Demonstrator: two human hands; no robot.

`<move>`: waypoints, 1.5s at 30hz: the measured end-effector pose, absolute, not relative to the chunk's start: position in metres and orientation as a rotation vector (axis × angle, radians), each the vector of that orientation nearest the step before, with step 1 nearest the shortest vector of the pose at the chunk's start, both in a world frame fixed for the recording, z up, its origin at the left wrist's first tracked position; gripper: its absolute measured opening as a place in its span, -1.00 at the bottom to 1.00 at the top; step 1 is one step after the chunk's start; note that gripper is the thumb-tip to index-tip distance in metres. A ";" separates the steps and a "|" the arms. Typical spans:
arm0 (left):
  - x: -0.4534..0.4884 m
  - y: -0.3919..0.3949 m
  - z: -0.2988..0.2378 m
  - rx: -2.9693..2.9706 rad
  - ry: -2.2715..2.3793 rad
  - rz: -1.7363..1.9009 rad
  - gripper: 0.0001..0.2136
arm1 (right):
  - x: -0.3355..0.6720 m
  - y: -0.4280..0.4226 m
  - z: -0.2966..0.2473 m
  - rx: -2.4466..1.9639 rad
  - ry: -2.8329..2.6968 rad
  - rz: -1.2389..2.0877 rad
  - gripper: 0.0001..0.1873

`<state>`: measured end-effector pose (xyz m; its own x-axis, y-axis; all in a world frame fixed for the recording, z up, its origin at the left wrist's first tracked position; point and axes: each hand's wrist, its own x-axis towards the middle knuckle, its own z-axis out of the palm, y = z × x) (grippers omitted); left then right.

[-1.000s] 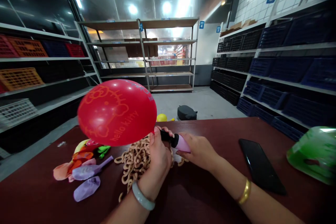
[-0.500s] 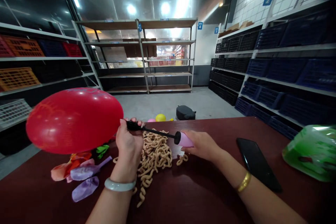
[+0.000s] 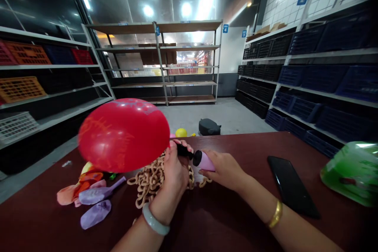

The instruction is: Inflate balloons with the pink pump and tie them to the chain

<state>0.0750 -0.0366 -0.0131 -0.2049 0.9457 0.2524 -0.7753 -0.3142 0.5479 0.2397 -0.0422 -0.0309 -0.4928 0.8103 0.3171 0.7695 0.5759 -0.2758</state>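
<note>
A large red inflated balloon (image 3: 124, 134) sits at the nozzle end of a hand balloon pump (image 3: 207, 162) with a pink barrel and black ends. My left hand (image 3: 177, 165) is closed around the pump's black end, thumb and fingers at the balloon's neck. Around the pink barrel my right hand (image 3: 226, 169) is wrapped. The two parts of the pump are close together, with hardly any rod showing. Under my left hand lies a heap of tan, twisted ring-shaped pieces (image 3: 147, 183), partly hidden. Uninflated purple balloons (image 3: 96, 214) and orange balloons (image 3: 69, 195) lie left of it.
A black phone (image 3: 291, 185) and a green-and-clear plastic package (image 3: 352, 173) lie on the right of the dark red table (image 3: 236, 220). Beyond its far edge are a yellow balloon (image 3: 181, 132) and a dark grey bag (image 3: 209, 126) on the floor. Shelves with crates line the sides.
My left hand has moved right with the balloon and the black end, towards my right hand. The pump's rod has slid into the barrel. My right hand has barely moved.
</note>
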 end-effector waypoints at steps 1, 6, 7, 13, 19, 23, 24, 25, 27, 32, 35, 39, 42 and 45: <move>0.080 -0.040 -0.015 0.652 0.368 1.774 -0.79 | 0.238 -0.044 -0.030 -1.263 -2.393 0.154 -0.36; 0.084 -0.042 -0.020 0.615 0.402 1.777 -0.80 | 0.233 -0.047 -0.029 -1.276 -2.376 0.177 -0.38; 0.083 -0.041 -0.021 0.609 0.408 1.782 -0.80 | 0.233 -0.046 -0.030 -1.280 -2.381 0.172 -0.38; 0.071 -0.030 -0.020 0.587 0.465 1.837 -0.79 | 0.232 -0.041 -0.034 -1.279 -2.392 0.169 -0.37; 0.018 -0.007 -0.003 0.524 0.493 1.984 -0.83 | 0.250 -0.030 -0.035 -1.315 -2.429 0.078 -0.34; -0.007 0.000 0.003 0.519 0.476 2.039 -0.86 | 0.261 -0.024 -0.034 -1.288 -2.436 0.019 -0.34; -0.009 0.000 0.003 0.521 0.463 2.040 -0.85 | 0.262 -0.024 -0.033 -1.284 -2.433 0.004 -0.33; -0.009 0.000 0.003 0.522 0.444 2.039 -0.83 | 0.262 -0.024 -0.033 -1.283 -2.430 -0.012 -0.33; -0.007 0.000 0.001 0.517 0.393 2.040 -0.77 | 0.261 -0.025 -0.033 -1.301 -2.423 -0.043 -0.33; 0.017 -0.004 -0.005 0.528 0.349 1.987 -0.74 | 0.254 -0.030 -0.035 -1.352 -2.427 -0.071 -0.34; 0.042 -0.012 -0.013 0.551 0.372 1.915 -0.78 | 0.250 -0.033 -0.037 -1.339 -2.415 -0.063 -0.36; 0.073 -0.025 -0.025 0.564 0.404 1.772 -0.79 | 0.243 -0.036 -0.039 -1.328 -2.400 -0.039 -0.37; 0.083 -0.030 -0.032 0.547 0.418 1.731 -0.79 | 0.239 -0.038 -0.038 -1.320 -2.400 -0.007 -0.38; 0.083 -0.031 -0.034 0.551 0.443 1.765 -0.78 | 0.237 -0.039 -0.037 -1.328 -2.408 0.029 -0.38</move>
